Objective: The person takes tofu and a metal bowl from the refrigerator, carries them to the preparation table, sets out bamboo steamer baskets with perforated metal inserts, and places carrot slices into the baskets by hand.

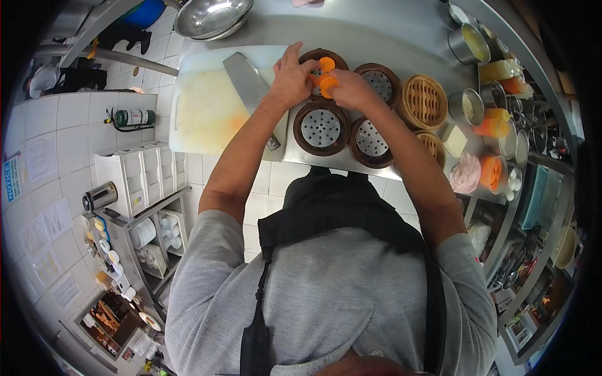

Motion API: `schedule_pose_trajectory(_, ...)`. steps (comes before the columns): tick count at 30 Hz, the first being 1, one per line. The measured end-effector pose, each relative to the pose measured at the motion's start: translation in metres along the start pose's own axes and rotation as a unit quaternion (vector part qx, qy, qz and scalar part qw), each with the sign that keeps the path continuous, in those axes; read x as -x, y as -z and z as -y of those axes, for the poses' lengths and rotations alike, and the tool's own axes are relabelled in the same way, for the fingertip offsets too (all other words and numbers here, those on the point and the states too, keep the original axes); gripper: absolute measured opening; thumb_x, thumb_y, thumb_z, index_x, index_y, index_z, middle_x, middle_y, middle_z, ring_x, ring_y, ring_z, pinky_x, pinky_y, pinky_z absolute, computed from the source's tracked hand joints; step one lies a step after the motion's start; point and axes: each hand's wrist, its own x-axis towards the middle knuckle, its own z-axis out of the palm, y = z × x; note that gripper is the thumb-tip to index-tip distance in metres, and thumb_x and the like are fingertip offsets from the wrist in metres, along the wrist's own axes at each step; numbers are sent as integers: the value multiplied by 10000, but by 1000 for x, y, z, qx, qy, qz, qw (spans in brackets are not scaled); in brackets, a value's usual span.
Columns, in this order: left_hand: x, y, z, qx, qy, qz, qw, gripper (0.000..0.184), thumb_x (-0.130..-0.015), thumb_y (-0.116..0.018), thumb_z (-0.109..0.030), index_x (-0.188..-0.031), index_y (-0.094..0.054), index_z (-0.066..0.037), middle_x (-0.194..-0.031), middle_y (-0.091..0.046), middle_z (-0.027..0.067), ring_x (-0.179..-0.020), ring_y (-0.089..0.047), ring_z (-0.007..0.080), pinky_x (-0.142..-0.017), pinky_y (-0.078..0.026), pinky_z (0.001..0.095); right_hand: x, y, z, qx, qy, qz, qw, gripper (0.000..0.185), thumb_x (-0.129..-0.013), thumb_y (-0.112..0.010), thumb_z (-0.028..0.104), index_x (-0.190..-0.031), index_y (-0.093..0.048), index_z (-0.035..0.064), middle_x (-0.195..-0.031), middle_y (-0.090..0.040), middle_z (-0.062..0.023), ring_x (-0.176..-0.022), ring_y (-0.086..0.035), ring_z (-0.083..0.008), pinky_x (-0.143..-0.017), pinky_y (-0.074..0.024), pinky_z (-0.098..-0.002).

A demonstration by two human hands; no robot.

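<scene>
My left hand (292, 78) reaches over a dark-rimmed round steamer basket (342, 59), its fingers spread and their tips touching or close to the orange slices. My right hand (352, 89) comes in from the other side, fingertips closed on an orange slice that looks like carrot (328, 86). Another round carrot slice (327, 64) lies just beyond, over the basket's perforated metal plate. More dark-rimmed steamers with perforated plates stand around: one nearer me (321, 128), one at right (379, 84) and one at lower right (371, 138).
A cleaver (246, 81) lies on the pale cutting board (194, 100) left of my hands. Woven bamboo steamers (424, 101), a pink cloth (465, 174) and a tub of orange pieces (493, 173) are on the right. Metal bowls (213, 17) sit at the back left.
</scene>
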Motion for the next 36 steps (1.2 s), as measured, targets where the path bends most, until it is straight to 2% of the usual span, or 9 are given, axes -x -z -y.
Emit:
schedule_pose_trajectory(10,-3,4,9,2,11,49,999,417,-774,-817,-208,-1182,-747,-254,-1629,-321,150,-1539,-276,383,-1188,-256,698,9,-4,-15,-90,-15,8,996,417,-868,-675,254,-1244,-687,73,-1147,-730,-211,-1083,-696,-380,-941,-542,-460)
schedule_pose_trajectory(12,0,4,6,-16,20,38,999,404,-780,-822,-231,-1178,-755,-252,-1617,-348,165,-1518,-316,397,-1194,-282,614,11,-3,-15,-114,-42,31,992,417,-867,-679,255,-1243,-687,77,-1147,-730,-210,-1082,-696,-380,-943,-542,-457)
schedule_pose_trajectory(16,-1,7,1,-16,39,18,999,402,-771,-824,-228,-1167,-755,-236,-1623,-329,145,-1528,-294,379,-1189,-272,680,12,-8,-16,-55,0,-23,998,412,-870,-685,251,-1236,-685,63,-1137,-733,-209,-1081,-696,-382,-941,-543,-460)
schedule_pose_trajectory(18,0,11,-2,-33,35,35,998,436,-779,-830,-239,-1208,-747,-231,-1636,-324,181,-1501,-340,398,-1193,-299,587,13,-9,-17,-54,5,-30,998,411,-870,-686,251,-1235,-685,60,-1135,-733,-209,-1081,-695,-383,-941,-542,-461)
schedule_pose_trajectory(21,1,10,-2,-26,34,23,999,461,-777,-828,-243,-1230,-742,-237,-1632,-327,191,-1496,-351,398,-1189,-315,582,12,-9,-19,-59,11,-24,998,414,-870,-689,250,-1233,-684,52,-1156,-725,-217,-1103,-684,-392,-955,-536,-466)
schedule_pose_trajectory(24,2,10,-3,14,56,-12,998,475,-787,-815,-260,-1254,-734,-224,-1631,-329,195,-1488,-363,400,-1180,-330,591,8,-7,-20,-55,30,-67,996,401,-860,-679,229,-1217,-687,47,-1059,-744,-215,-1000,-726,-359,-894,-560,-448)
schedule_pose_trajectory(29,0,10,-1,-51,72,22,996,480,-812,-790,-273,-1282,-724,-205,-1627,-329,208,-1502,-350,403,-1183,-324,607,-12,14,-12,-64,0,10,998,328,-832,-636,173,-1109,-688,4,-793,-734,-157,-672,-735,-265,-719,-582,-397)
schedule_pose_trajectory(33,-12,15,-4,-99,43,23,994,486,-827,-775,-262,-1308,-714,-224,-1628,-321,219,-1516,-331,405,-1191,-304,624,-20,29,3,-43,-10,27,999,322,-826,-625,160,-1092,-687,-10,-805,-737,-160,-655,-732,-260,-720,-586,-389)
schedule_pose_trajectory(36,-11,11,-2,-90,31,20,995,494,-833,-773,-264,-1322,-705,-249,-1634,-316,219,-1515,-332,408,-1185,-305,628,-11,32,6,-49,-28,43,998,363,-824,-632,166,-1135,-694,-10,-905,-755,-190,-782,-753,-307,-795,-590,-419)
